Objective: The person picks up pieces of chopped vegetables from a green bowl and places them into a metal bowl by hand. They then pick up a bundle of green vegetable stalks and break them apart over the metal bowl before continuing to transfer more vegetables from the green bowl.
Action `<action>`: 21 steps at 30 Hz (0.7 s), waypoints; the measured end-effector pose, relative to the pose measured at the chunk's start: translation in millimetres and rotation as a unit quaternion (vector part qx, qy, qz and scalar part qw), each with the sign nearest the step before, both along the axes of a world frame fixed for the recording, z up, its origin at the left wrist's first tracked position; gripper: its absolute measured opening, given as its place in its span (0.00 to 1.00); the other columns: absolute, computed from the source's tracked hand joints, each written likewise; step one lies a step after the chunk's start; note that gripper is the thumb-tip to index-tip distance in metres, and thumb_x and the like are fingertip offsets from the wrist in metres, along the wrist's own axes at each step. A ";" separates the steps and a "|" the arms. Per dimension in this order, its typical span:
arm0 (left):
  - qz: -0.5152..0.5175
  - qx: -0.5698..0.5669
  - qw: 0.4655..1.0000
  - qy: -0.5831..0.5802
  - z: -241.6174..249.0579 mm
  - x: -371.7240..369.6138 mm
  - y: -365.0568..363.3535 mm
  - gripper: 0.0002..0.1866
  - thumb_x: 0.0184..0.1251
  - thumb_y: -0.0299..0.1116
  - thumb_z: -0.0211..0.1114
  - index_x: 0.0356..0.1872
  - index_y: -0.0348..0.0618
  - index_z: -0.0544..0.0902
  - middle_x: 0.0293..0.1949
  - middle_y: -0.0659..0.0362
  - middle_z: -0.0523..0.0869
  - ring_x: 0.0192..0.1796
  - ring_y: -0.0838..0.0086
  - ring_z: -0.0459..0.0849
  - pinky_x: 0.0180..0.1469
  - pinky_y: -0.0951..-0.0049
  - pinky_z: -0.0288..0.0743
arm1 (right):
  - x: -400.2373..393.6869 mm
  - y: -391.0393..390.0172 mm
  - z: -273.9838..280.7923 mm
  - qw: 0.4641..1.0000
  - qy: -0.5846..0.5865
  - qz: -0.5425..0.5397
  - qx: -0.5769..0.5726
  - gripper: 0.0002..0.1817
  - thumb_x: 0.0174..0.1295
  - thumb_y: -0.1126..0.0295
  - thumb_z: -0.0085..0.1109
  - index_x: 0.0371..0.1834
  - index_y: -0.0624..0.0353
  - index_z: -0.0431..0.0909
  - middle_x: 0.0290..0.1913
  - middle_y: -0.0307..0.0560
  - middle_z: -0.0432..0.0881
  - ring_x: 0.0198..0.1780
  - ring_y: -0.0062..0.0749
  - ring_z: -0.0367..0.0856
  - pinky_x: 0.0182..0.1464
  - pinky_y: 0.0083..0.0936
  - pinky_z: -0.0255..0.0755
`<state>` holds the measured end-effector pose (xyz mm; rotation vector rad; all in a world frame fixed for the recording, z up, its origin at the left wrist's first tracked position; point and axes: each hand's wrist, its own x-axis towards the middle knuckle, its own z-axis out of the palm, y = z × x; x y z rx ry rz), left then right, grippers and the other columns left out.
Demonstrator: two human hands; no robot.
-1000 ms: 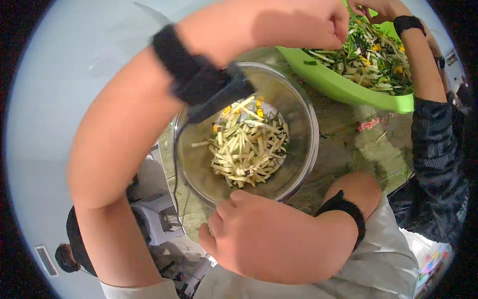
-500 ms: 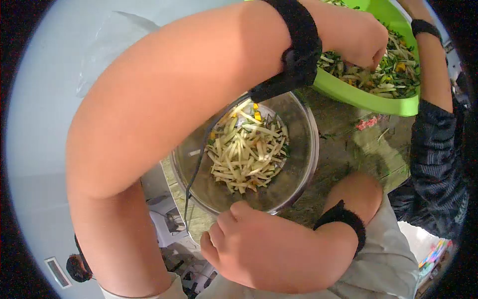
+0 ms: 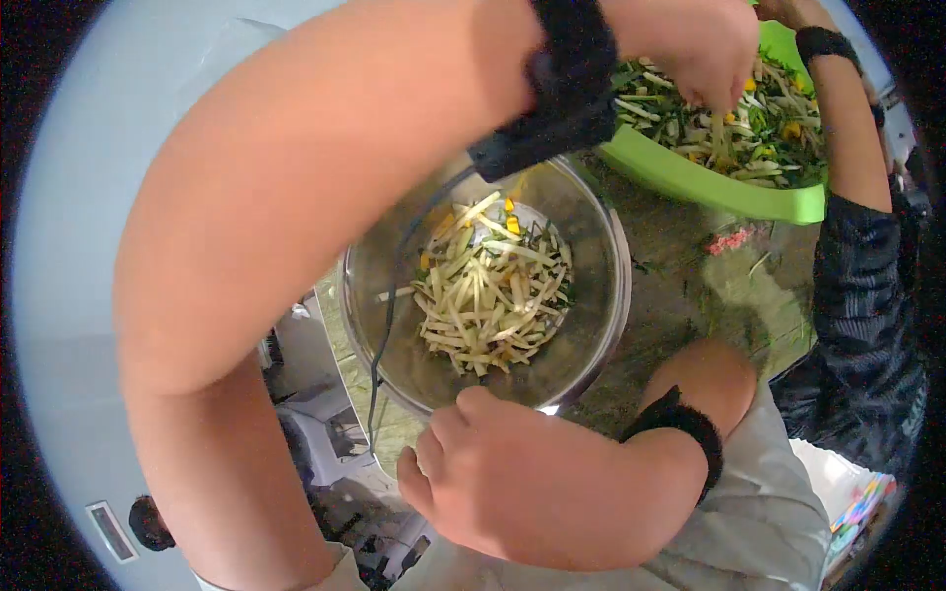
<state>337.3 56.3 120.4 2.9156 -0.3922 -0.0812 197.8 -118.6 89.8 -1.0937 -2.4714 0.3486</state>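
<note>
My left hand reaches across to the upper right, above a green basin of chopped vegetables. Its fingers are bunched downward, with blurred pale vegetable strips at the tips. A metal bowl stands below my face, holding a heap of pale vegetable strips with a few yellow and green bits. At the near rim of this bowl, my right hand is closed with fingers curled over the edge; its fingertips are partly hidden. Black bands circle both of my wrists.
Another person's hand is at the basin's far right edge, below it a dark sleeve. Pink scraps lie on the worn tabletop. A black cable hangs from my left wristband across the bowl's left side.
My left hand has lifted slightly and moved up and left over the basin, its fingertips showing more. A pale strip now shows at the bowl's left side. My right hand has barely moved.
</note>
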 end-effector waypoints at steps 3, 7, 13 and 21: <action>0.074 -0.012 0.997 0.006 26.2 -23.3 -3.7 0.09 0.63 0.32 0.70 0.31 0.33 0.89 0.26 0.53 0.86 0.29 0.69 0.82 0.35 0.66 0.78 | 0.4 1.8 1.2 1.000 -0.001 0.010 0.003 0.14 0.58 0.65 0.60 0.41 0.65 0.82 0.29 0.39 0.79 0.33 0.29 0.78 0.38 0.27 0.66; 0.215 -0.076 0.974 -0.004 62.0 -76.8 2.2 0.08 0.63 0.31 0.71 0.32 0.35 0.89 0.25 0.57 0.87 0.29 0.76 0.82 0.35 0.71 0.79 | -1.9 -0.8 -2.4 1.000 0.008 0.007 -0.003 0.15 0.58 0.65 0.60 0.42 0.66 0.82 0.29 0.39 0.80 0.34 0.30 0.78 0.38 0.27 0.67; 0.265 -0.243 0.928 -0.101 34.4 -218.9 48.4 0.02 0.66 0.26 0.74 0.37 0.40 0.89 0.40 0.59 0.91 0.40 0.76 0.87 0.42 0.73 0.81 | -6.0 -5.8 -8.0 0.999 0.028 0.005 -0.016 0.16 0.58 0.65 0.60 0.43 0.67 0.82 0.29 0.40 0.80 0.34 0.31 0.79 0.38 0.27 0.67; 0.245 -0.113 0.963 0.015 -29.6 -282.6 26.9 0.05 0.71 0.27 0.72 0.42 0.37 0.89 0.38 0.54 0.92 0.40 0.66 0.90 0.43 0.70 0.82 | -8.2 -4.9 -6.4 1.000 0.016 0.005 -0.019 0.17 0.57 0.65 0.60 0.42 0.68 0.83 0.29 0.41 0.80 0.34 0.32 0.79 0.39 0.28 0.68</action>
